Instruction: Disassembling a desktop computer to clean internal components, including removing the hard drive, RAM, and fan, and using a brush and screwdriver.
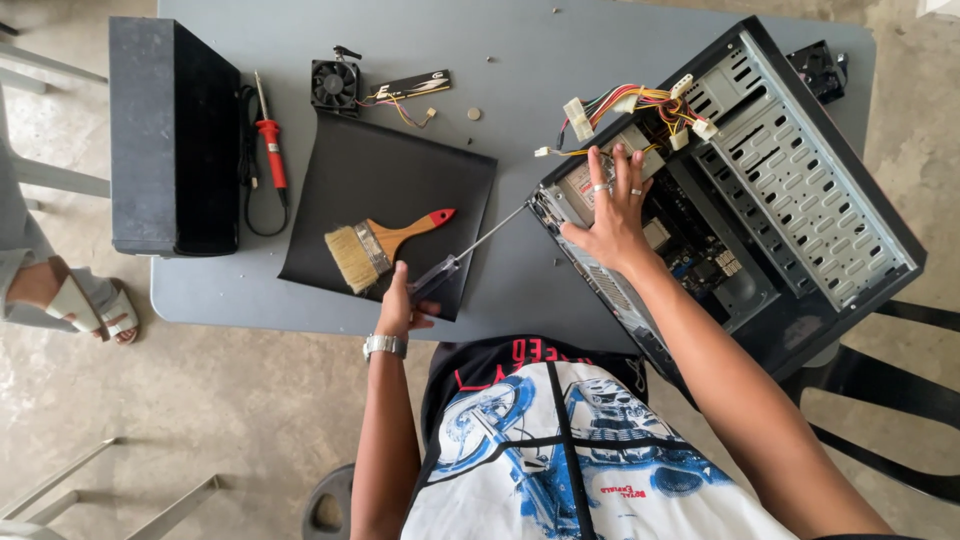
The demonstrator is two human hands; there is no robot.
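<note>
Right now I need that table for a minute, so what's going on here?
A person is working on an open computer case lying on its side on the grey table. Their left hand grips a long screwdriver with its tip at the case's rear edge, while the right hand presses flat on the power supply inside. A paintbrush lies on a black panel beside them, with a soldering iron, a small fan and a black box further along.
</note>
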